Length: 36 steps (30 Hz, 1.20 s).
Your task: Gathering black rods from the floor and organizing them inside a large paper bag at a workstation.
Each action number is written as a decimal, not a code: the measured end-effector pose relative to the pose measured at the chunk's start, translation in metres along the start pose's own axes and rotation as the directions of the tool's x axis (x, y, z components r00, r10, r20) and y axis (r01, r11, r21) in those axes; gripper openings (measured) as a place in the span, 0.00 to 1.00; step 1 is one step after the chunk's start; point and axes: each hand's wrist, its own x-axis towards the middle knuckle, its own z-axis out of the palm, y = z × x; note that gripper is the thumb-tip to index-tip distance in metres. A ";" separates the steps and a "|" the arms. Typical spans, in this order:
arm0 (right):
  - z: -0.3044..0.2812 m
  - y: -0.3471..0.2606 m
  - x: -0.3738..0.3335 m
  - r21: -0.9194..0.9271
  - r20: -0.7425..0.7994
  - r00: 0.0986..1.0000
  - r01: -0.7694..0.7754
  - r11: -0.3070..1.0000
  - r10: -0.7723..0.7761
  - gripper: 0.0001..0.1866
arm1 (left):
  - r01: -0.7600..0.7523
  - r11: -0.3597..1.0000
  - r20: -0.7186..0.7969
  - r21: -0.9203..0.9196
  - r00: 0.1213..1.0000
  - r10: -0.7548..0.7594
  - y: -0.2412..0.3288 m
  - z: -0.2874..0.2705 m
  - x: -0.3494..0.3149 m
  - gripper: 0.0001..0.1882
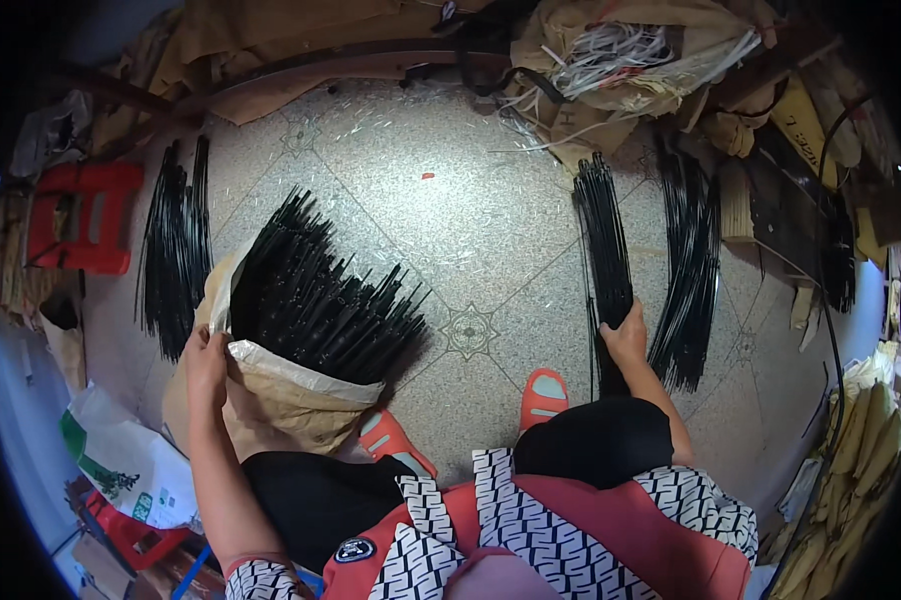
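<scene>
A brown paper sack (291, 400) with a pale lining leans against my left knee, its mouth facing away from me. Many thin black rods (321, 300) fill it, their ends sticking out. My left hand (208, 362) pinches the sack's rim on its left side. On the right, my right hand (627, 338) is wrapped round a bundle of black rods (603, 230), which points away from me along the floor. Another bundle of black rods (689, 270) lies just right of that one. Further loose rods (176, 250) lie left of the sack.
A red plastic stool (86, 218) is at the left. Sacking with white strips (621, 60) lies at the far right. A wooden box (766, 205) stands right of the rods. Folded brown sacks (851, 480) are piled at the right, and a white-green bag (131, 460) sits at the left.
</scene>
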 end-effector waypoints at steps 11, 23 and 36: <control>-0.138 -0.202 -0.008 0.503 0.244 0.908 0.181 0.845 -0.340 0.44 | -0.009 0.980 -0.056 0.199 0.998 0.020 0.005 0.007 0.000 0.14; -0.160 -0.388 0.009 -0.067 0.529 0.251 0.965 0.255 -0.810 0.43 | -0.094 0.964 -0.152 0.248 0.979 0.134 0.006 0.004 -0.008 0.17; -0.084 -0.497 -0.009 -0.172 0.807 0.132 0.985 -0.015 -0.576 0.41 | -0.152 0.938 -0.172 0.312 0.962 0.214 0.021 -0.006 -0.023 0.15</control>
